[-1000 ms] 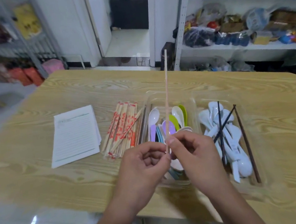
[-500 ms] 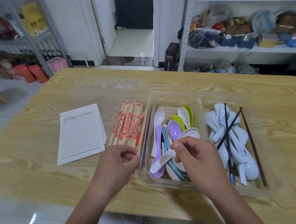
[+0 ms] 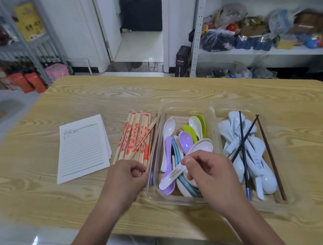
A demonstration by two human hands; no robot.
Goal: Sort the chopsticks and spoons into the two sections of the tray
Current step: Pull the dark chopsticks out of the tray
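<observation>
A clear two-section tray [image 3: 212,107] lies on the wooden table. Its left section holds several coloured and white spoons [image 3: 185,139]. The right section holds pale spoons [image 3: 256,151] with three dark chopsticks [image 3: 242,142] lying across them. Left of the tray is a pile of wooden chopsticks [image 3: 136,138] with red print. My left hand [image 3: 126,180] is at the pile's near end, fingers pinched on a chopstick tip. My right hand [image 3: 208,171] is over the left section, pinching the handle of a white spoon [image 3: 203,147].
A lined notepad [image 3: 82,147] lies left of the chopstick pile. Metal shelves full of goods stand behind the table on both sides, with an open doorway between them. The table's near edge runs just under my wrists.
A second ago both hands held one wooden chopstick upright over the tray. It has come down to the pile with my left hand, and my right hand has taken the white spoon's handle.
</observation>
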